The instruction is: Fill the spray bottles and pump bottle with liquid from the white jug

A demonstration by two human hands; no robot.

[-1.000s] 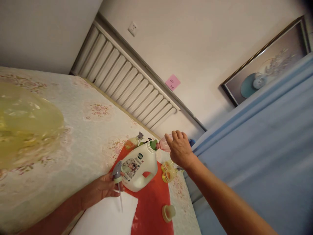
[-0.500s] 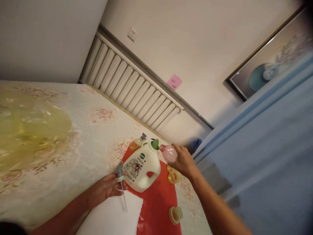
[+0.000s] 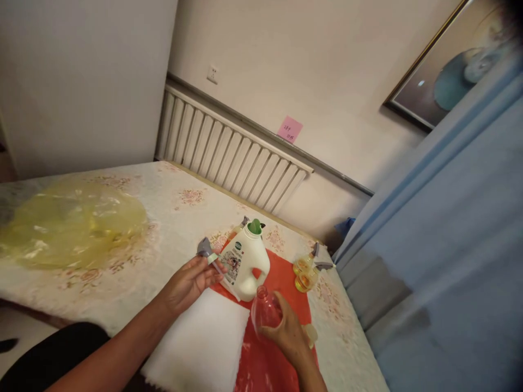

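In my left hand point(image 3: 192, 283) is a grey spray nozzle point(image 3: 205, 248), its thin tube slanting down to the right past my fingers. My right hand point(image 3: 288, 329) wraps around a clear pinkish spray bottle point(image 3: 265, 313), upright with its neck uncovered, above the red sheet point(image 3: 281, 272). Between and beyond my hands stands a white detergent jug point(image 3: 245, 261) with a green spout point(image 3: 255, 226) and no cap on it. A pale cap point(image 3: 311, 335) lies partly hidden behind my right hand.
Two spray bottles of yellow liquid point(image 3: 305, 279) stand to the right, another partly behind the jug. A white cloth point(image 3: 200, 340) lies at the front. A yellow plastic bag point(image 3: 77, 223) lies left on the flowered tablecloth point(image 3: 171, 228). A blue curtain point(image 3: 433, 261) hangs at right.
My right hand has brought the pinkish bottle from beside the jug's mouth down and nearer, turning it upright. The nozzle's tube, hanging down before, now slants. The view has shifted.
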